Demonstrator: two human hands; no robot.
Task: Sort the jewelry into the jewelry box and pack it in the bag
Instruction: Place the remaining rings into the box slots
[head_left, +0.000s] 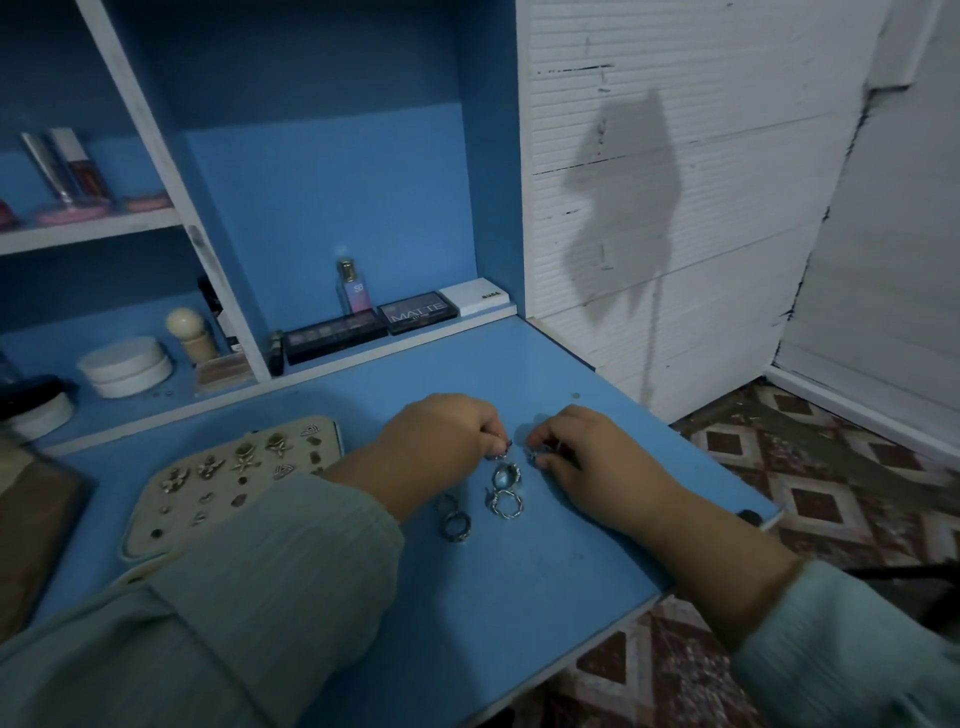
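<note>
Spreading across the lower middle of the view, the blue tabletop (519, 587) carries everything in play, with a blue-and-white shelf unit (322, 182) rising behind it. On the tabletop's left part lies a beige earring card (182, 525) — studded with rows of small gold and silver earrings, partly covered at its near edge by the left sleeve (208, 623). At the back, along the shelf's lower ledge, sit dark makeup palettes (418, 310), a small perfume bottle (356, 288) and a round white jar (124, 366). The left hand (441, 441) rests on the tabletop with its fingers curled, its grip pinching a small silver ring (501, 453) at the fingertips. Just beside it, the right hand (592, 457) pinches another small ring (537, 457) in a narrow grip. Between and just in front of the two hands lie the loose rings: one with a pale blue stone (506, 475), a twisted silver band (506, 505) touching it, and a darker band (456, 526) a little to the left.
</note>
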